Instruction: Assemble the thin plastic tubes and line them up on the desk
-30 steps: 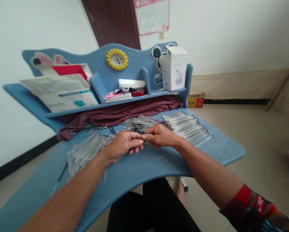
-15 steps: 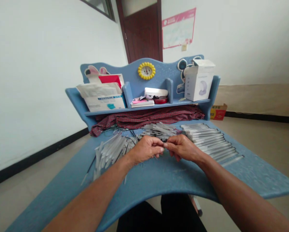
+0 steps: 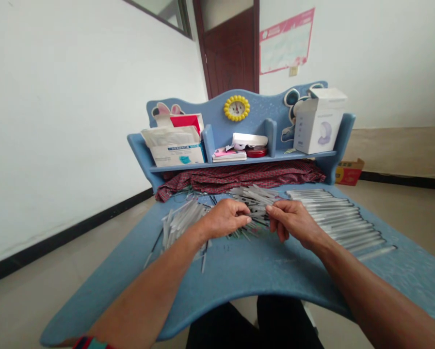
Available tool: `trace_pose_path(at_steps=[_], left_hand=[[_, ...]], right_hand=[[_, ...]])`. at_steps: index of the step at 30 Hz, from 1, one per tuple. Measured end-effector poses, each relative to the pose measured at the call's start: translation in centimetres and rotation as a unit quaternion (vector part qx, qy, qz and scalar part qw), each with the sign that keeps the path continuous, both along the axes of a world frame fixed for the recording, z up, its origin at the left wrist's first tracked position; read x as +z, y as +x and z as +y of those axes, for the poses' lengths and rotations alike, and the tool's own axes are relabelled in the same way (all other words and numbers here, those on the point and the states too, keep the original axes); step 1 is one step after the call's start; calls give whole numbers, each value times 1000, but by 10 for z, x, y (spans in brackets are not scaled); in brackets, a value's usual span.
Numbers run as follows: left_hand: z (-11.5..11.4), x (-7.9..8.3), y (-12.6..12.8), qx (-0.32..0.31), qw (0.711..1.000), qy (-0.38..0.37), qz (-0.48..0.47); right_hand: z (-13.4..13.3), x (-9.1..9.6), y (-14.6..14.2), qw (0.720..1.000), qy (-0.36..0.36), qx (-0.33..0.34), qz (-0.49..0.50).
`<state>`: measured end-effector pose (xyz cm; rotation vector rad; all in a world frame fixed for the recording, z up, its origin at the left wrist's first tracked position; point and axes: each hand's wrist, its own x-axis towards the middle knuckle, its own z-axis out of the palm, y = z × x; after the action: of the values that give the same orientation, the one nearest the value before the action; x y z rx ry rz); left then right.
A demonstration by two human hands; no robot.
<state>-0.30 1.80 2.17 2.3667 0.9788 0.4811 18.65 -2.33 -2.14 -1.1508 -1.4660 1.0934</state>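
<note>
My left hand (image 3: 228, 218) is over the middle of the blue table (image 3: 239, 271), fingers curled and thumb near the forefinger; what it holds, if anything, is hidden. To its right, my right hand (image 3: 292, 222) pinches thumb against forefinger, on something too small to make out. A gap separates the two hands. Behind them lies a pile of clear and dark pen parts (image 3: 255, 195). Beside my left forearm is a heap of translucent plastic tubes (image 3: 181, 225). Right of my right hand, clear pens with dark ends (image 3: 341, 218) lie side by side in a row.
Across the back of the table runs a blue shelf (image 3: 210, 166) carrying a mask box (image 3: 179, 154), a white box (image 3: 321, 123) and a red round tin (image 3: 256, 152). Red checked cloth (image 3: 239, 175) is bunched beneath it. Thin dark refills (image 3: 153, 247) lie at the left.
My hands, which met at the fingertips, have come apart, the right one shifting to the right. The camera view has turned slightly left.
</note>
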Motion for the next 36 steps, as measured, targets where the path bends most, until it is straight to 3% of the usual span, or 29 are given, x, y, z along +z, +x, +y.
trace_pose_path(at_steps=[3, 9, 13, 16, 19, 23, 29, 36], left_hand=[[-2, 4, -1, 12, 998, -52, -33], [-10, 5, 4, 32, 985, -135, -101], [-13, 3, 8, -13, 984, -155, -87], [-10, 7, 3, -36, 994, -100, -26], [0, 14, -9, -26, 996, -9, 83], [10, 15, -22, -16, 977, 10, 211], [6, 2, -13, -9, 939, 99, 330], [5, -4, -8, -6, 918, 149, 368]], right_hand=[[-2, 1, -1, 999, 7, 2, 49], [-5, -1, -4, 978, -15, 91, 185], [-5, -5, -8, 975, -34, 104, 193], [-4, -5, -8, 974, -35, 87, 206], [-3, -2, -5, 974, -22, 14, 227], [-1, 2, -2, 970, -17, -53, 237], [-1, 2, -3, 972, -15, -69, 223], [-3, 3, -3, 975, -12, -66, 213]])
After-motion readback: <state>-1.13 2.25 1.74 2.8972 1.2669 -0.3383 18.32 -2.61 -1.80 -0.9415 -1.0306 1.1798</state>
